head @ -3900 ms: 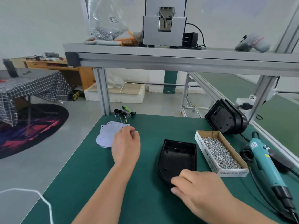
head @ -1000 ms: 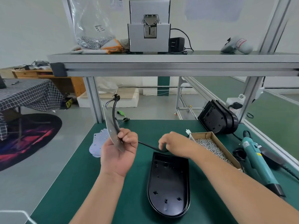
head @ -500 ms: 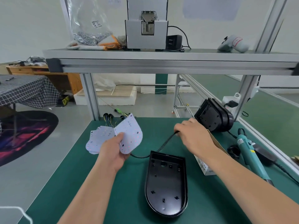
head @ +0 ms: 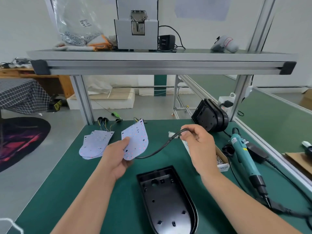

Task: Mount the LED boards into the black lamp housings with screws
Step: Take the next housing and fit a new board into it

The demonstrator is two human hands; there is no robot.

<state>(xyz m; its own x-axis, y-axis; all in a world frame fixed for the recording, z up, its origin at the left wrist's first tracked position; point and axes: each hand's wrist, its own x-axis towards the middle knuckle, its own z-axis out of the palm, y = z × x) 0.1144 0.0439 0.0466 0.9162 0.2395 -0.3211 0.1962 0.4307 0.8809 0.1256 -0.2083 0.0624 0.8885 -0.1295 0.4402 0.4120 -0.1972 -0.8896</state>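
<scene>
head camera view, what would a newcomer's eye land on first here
Mid-frame, the left hand holds a white LED board dotted pink, and the right hand pinches the black cable running to its lower edge. Below them an empty black lamp housing lies open side up on the green bench, a teal electric screwdriver to its right.

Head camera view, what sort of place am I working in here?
Probably a small electronics assembly workshop: a green-matted workbench under an aluminium-frame shelf, an electric screwdriver beside a box of screws, and stacked LED boards.
</scene>
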